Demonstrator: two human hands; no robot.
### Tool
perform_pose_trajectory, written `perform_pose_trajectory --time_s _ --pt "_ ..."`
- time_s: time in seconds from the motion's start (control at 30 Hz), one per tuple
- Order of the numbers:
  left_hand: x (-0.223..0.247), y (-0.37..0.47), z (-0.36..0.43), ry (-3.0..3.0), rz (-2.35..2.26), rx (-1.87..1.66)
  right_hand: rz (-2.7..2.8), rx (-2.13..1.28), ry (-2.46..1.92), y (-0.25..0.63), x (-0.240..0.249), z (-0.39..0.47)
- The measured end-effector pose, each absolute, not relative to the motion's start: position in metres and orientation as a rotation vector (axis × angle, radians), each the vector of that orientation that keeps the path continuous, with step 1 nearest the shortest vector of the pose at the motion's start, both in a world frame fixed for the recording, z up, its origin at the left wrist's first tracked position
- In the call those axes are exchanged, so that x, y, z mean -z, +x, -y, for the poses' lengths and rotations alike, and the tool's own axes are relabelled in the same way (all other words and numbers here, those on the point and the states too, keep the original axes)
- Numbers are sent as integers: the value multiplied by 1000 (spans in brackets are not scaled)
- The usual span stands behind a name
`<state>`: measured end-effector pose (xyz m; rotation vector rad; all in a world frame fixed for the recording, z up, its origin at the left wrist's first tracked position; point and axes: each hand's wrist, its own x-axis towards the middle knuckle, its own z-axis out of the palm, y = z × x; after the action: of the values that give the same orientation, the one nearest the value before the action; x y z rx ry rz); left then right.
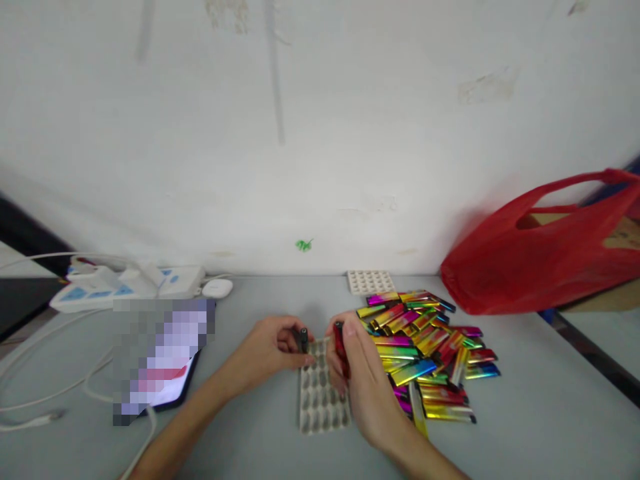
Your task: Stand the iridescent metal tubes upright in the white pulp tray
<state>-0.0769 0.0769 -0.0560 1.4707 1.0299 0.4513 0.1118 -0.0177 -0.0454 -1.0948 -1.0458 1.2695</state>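
My left hand [277,343] pinches a small black cylindrical piece [304,339] between thumb and fingers, over the upper left of a pale tray with rows of hollows [320,421]. Curled closed at the tray's right side, my right hand [363,380] grips a slim red shiny stick with a black end [341,343]; the palm and fingers hide part of it. Just right of this hand lies a loose heap of flat metallic sticks [430,340] in yellow, red, purple, green and blue, many with dark ends.
Behind the heap, a second pale tray [371,282] lies near the wall. A red bag [540,260] stands at the right. On the left are a phone or tablet with a blurred screen [170,363], a white power strip [130,287] and loose white cables [47,400].
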Motion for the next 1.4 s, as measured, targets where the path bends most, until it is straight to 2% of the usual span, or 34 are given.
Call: perform_pose_trajectory --time_s 0.23,0.5,1.2,1.4 --pt "53 -77 -78 1483 -1017 -430 1372 -915 -1200 122 37 18" --pt "54 -78 -76 1482 -1010 -445 1573 -692 -1229 123 41 15" --pt "60 -78 -77 1461 -968 -470 1862 -378 -1372 124 49 12" --pt "60 -75 -76 1486 -977 -482 1917 -387 -1401 122 49 14"
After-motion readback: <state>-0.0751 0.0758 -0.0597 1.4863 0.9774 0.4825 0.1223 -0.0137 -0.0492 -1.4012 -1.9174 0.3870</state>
